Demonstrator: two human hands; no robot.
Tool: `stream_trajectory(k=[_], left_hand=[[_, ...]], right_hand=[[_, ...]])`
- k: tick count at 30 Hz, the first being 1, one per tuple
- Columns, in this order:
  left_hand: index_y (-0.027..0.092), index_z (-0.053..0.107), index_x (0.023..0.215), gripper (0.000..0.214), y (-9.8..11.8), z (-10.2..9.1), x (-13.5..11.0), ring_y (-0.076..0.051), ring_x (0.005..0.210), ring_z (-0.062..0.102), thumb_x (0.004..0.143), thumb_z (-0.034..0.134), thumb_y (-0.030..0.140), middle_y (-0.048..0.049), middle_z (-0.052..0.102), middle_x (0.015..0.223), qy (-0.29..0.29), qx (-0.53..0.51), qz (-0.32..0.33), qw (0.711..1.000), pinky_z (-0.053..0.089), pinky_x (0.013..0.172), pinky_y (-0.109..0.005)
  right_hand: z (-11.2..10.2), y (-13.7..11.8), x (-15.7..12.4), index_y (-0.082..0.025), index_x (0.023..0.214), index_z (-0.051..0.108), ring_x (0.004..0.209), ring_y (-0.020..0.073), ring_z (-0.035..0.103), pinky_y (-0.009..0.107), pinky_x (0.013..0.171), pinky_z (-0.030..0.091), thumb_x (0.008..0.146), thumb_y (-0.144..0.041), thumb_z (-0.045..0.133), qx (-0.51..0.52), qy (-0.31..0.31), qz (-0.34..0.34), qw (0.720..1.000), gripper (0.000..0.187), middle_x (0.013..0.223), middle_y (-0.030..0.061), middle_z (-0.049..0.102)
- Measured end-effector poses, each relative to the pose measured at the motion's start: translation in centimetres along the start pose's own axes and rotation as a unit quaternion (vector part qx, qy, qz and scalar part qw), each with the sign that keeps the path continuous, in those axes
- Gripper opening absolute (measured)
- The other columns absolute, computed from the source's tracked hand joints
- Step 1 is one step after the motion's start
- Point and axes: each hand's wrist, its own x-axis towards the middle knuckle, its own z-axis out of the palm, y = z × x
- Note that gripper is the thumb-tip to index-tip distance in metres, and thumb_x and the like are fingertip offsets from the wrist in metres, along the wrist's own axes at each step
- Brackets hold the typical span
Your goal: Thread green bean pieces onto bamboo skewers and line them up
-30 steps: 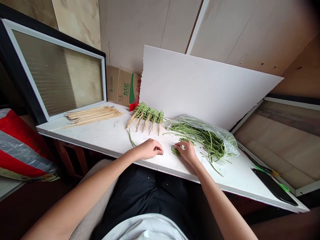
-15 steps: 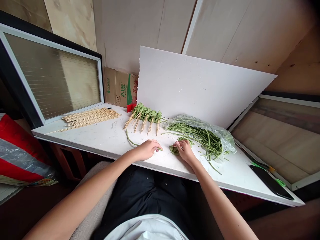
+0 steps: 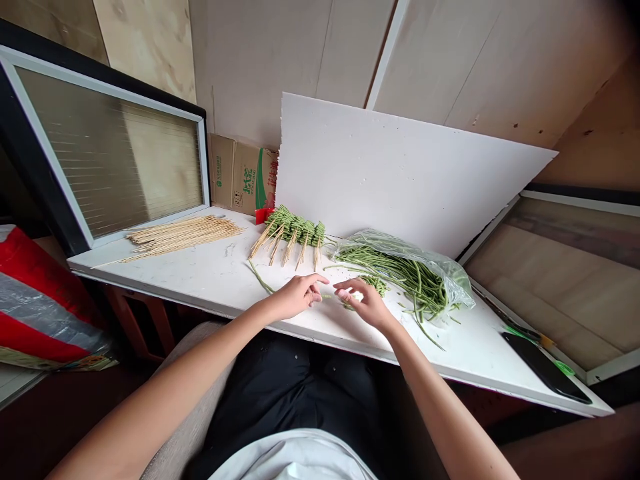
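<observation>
My left hand (image 3: 296, 297) is loosely closed around a long green bean (image 3: 260, 276). Most of the bean trails to the left over the table, and a short end seems to poke out past my thumb. Just to the right, my right hand (image 3: 364, 301) is raised slightly with thumb and fingers apart, holding nothing visible. Its fingertips point at the bean's short end. Short cut bean pieces (image 3: 374, 285) lie behind and under my right hand, partly hidden by it.
Skewered bean bundles (image 3: 297, 227) stand at the back of the white table (image 3: 210, 280). Loose bamboo skewers (image 3: 185, 235) lie at left. A plastic bag of long beans (image 3: 410, 270) is at right, a black phone (image 3: 545, 367) farther right. Behind are a cardboard box (image 3: 245, 175) and white board (image 3: 400, 173).
My right hand has lifted off the cut pieces, and its fingers have spread. My left index finger has stretched out toward it. The bean's trailing end has shifted slightly.
</observation>
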Motion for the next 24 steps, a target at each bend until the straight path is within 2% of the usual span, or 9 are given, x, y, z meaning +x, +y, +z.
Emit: stream_trajectory(k=[2,6,9,12,15,18,24], left_hand=[[0.024,0.057,0.143,0.046,0.0,0.2,0.0,-0.016,0.073,0.067,0.097,0.058,0.025,-0.0042,0.073,0.096,-0.008,-0.018,0.006,1.0,0.053,0.073,-0.028],[0.024,0.056,0.143,0.048,-0.2,0.4,0.1,-0.016,0.073,0.067,0.095,0.062,0.026,-0.0038,0.072,0.094,-0.017,-0.028,0.01,0.999,0.052,0.074,-0.028],[0.023,0.065,0.134,0.043,-0.5,0.3,0.2,-0.017,0.08,0.067,0.092,0.069,0.031,-0.005,0.073,0.096,0.004,0.0,0.015,1.0,0.052,0.076,-0.028],[0.019,0.074,0.117,0.031,-0.6,0.2,0.2,-0.019,0.081,0.066,0.091,0.071,0.036,-0.007,0.074,0.095,0.039,0.029,0.01,0.999,0.051,0.074,-0.028],[0.016,0.076,0.106,0.027,-0.5,0.1,0.2,-0.018,0.074,0.065,0.093,0.069,0.038,-0.0068,0.075,0.089,0.055,0.04,0.008,0.998,0.05,0.07,-0.028],[0.017,0.077,0.106,0.024,-0.3,0.3,0.1,-0.017,0.072,0.064,0.094,0.067,0.035,-0.0057,0.075,0.088,0.053,0.041,0.02,0.998,0.049,0.069,-0.027],[0.017,0.078,0.096,0.014,0.1,0.6,0.1,-0.017,0.076,0.064,0.091,0.066,0.024,-0.0048,0.075,0.087,0.033,0.035,0.054,0.997,0.048,0.073,-0.027]], right_hand=[[0.8,-1.6,0.0,-0.026,0.114,0.077,0.107,0.0296,0.065,0.042,0.092,0.053,0.094,-0.054,0.071,-0.008,-0.005,-0.059,0.998,0.035,0.109,0.0101,0.077],[1.8,-2.7,0.1,-0.028,0.11,0.079,0.096,0.0278,0.064,0.044,0.089,0.053,0.1,-0.042,0.066,-0.021,0.007,-0.127,0.992,0.022,0.096,0.009,0.077],[1.2,-2.2,0.2,-0.028,0.106,0.08,0.093,0.0282,0.062,0.045,0.085,0.052,0.101,-0.042,0.065,-0.033,0.051,-0.122,0.991,0.021,0.092,0.0093,0.075],[0.2,-1.9,0.2,-0.027,0.103,0.079,0.093,0.0285,0.062,0.045,0.085,0.052,0.1,-0.044,0.066,-0.045,0.08,-0.105,0.99,0.021,0.091,0.0093,0.075],[-0.2,-2.1,0.2,-0.027,0.101,0.078,0.094,0.0287,0.062,0.046,0.088,0.051,0.098,-0.047,0.068,-0.052,0.075,-0.105,0.99,0.022,0.094,0.0092,0.075],[0.3,-2.4,0.2,-0.027,0.102,0.078,0.094,0.029,0.061,0.046,0.086,0.051,0.096,-0.046,0.07,-0.053,0.063,-0.118,0.99,0.021,0.093,0.0093,0.074],[1.5,-2.5,0.2,-0.026,0.093,0.076,0.092,0.0279,0.058,0.044,0.084,0.049,0.098,-0.029,0.068,-0.029,0.06,-0.124,0.99,0.01,0.087,0.008,0.073]])
